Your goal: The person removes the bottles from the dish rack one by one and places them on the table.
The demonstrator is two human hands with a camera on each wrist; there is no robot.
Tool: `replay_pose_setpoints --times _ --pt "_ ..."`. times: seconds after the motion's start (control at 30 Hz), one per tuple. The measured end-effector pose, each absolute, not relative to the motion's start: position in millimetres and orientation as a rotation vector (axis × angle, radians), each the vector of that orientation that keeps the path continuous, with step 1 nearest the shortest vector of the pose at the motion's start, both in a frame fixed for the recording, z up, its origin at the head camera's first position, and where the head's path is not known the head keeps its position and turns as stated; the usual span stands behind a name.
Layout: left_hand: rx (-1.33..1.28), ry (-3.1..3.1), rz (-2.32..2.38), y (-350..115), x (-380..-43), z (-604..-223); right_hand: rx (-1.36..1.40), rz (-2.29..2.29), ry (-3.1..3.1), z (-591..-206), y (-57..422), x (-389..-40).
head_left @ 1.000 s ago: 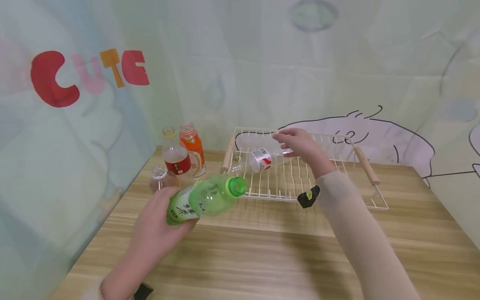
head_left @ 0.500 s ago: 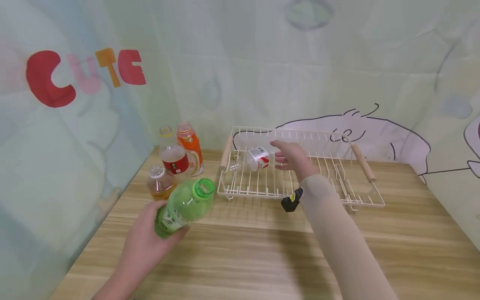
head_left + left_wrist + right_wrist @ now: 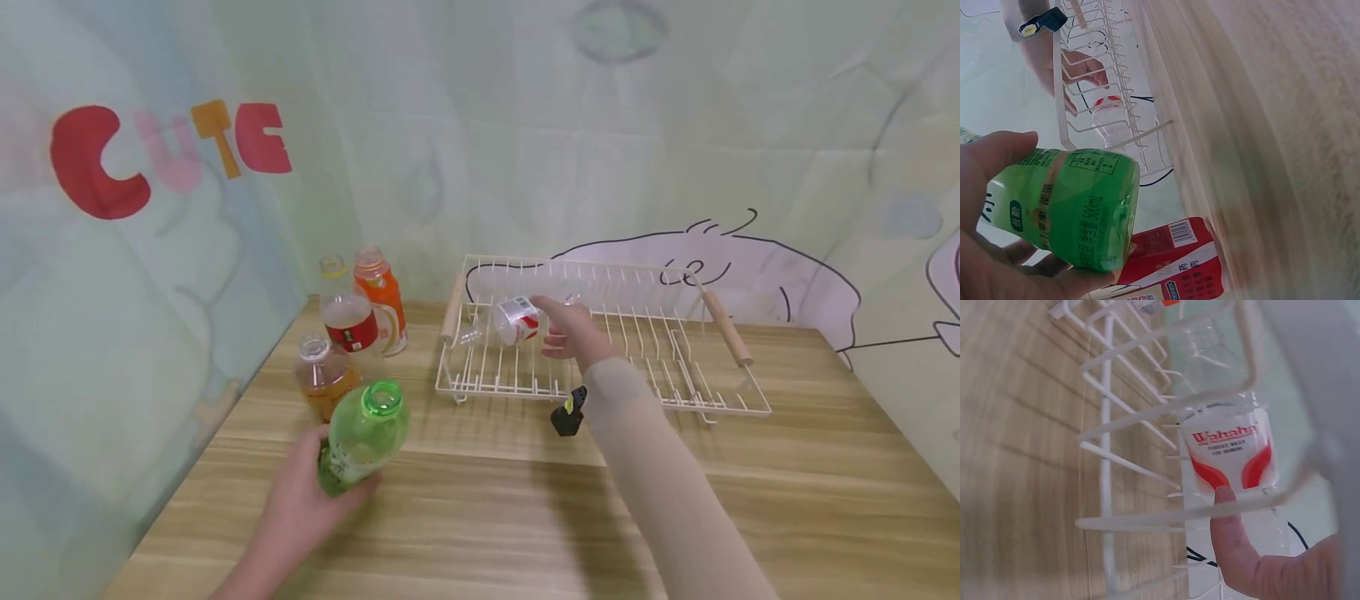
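Observation:
My left hand (image 3: 296, 504) grips a green plastic drink bottle (image 3: 365, 437), capless and tilted, its mouth toward the head camera. In the left wrist view its base (image 3: 1107, 219) faces the wood. On the white wire dish rack (image 3: 517, 389) lies a clear water bottle (image 3: 516, 321) with a white and red label. My right hand (image 3: 579, 329) is over the rack, overlapping that bottle's right end in the head view. From the right wrist, one straight finger (image 3: 1232, 540) shows right at the lower edge of the label (image 3: 1232, 447), partly behind rack wires.
Left of the rack stand a bottle with a red label (image 3: 352, 325), an orange bottle (image 3: 382, 292) and a bottle with an orange label (image 3: 327, 385), close to the green one. The rack has wooden handles (image 3: 726, 327). A printed curtain (image 3: 405, 150) hangs behind the wooden table (image 3: 465, 517).
The green bottle has come down and left toward the standing bottles, turning more upright. My right hand has shifted left and lower over the clear bottle, which stays on the rack.

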State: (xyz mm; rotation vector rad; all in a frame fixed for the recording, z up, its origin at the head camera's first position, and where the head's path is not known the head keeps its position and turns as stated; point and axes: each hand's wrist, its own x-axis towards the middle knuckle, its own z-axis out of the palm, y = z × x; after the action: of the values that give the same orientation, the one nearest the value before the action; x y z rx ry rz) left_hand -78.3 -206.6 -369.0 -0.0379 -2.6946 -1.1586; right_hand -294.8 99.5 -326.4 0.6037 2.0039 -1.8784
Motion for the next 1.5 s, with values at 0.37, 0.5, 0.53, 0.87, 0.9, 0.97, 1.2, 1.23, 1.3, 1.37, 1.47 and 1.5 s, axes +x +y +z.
replay_pose_setpoints --times 0.37,0.5,0.53,0.87,0.9,0.97,1.2,1.23,1.3,1.37,1.47,1.5 --pt "-0.032 -2.68 -1.2 -204.4 -76.4 -380.1 0.584 -1.864 2.037 -337.5 81.7 -290.6" --pt "-0.032 -2.672 -1.226 -203.2 -76.0 -383.2 0.587 -1.873 2.042 -338.8 79.5 -291.3" --pt "-0.036 -2.666 -1.223 -203.0 -75.8 -384.2 0.579 -1.881 2.042 -339.5 79.1 -291.7" --pt "-0.043 -2.644 -1.22 -202.9 -73.8 -389.0 0.57 -1.998 1.953 -348.4 77.7 -297.6" --pt "-0.033 -2.651 -1.221 -203.0 -73.6 -389.1 0.561 -2.002 1.941 -348.8 77.4 -298.0" --pt "-0.019 -2.66 -1.225 -202.8 -73.4 -389.1 0.554 -2.019 1.905 -349.1 77.1 -299.2" --pt "0.041 -2.656 -1.266 -204.4 -71.6 -391.0 0.482 -2.015 1.816 -348.3 76.6 -301.4" --pt "0.062 -2.659 -1.281 -205.1 -71.6 -391.1 0.471 -2.012 1.816 -348.0 76.8 -301.7" --pt "0.095 -2.659 -1.311 -206.7 -72.4 -391.2 0.457 -2.014 1.812 -347.2 77.5 -302.2" --pt "0.124 -2.651 -1.334 -208.8 -72.8 -391.6 0.442 -2.019 1.801 -346.5 78.1 -302.9" --pt "0.158 -2.633 -1.338 -213.7 -72.7 -392.8 0.426 -2.006 1.796 -346.3 78.7 -304.1" --pt "0.174 -2.632 -1.342 -215.9 -72.5 -393.1 0.43 -2.003 1.796 -346.4 78.7 -304.7"
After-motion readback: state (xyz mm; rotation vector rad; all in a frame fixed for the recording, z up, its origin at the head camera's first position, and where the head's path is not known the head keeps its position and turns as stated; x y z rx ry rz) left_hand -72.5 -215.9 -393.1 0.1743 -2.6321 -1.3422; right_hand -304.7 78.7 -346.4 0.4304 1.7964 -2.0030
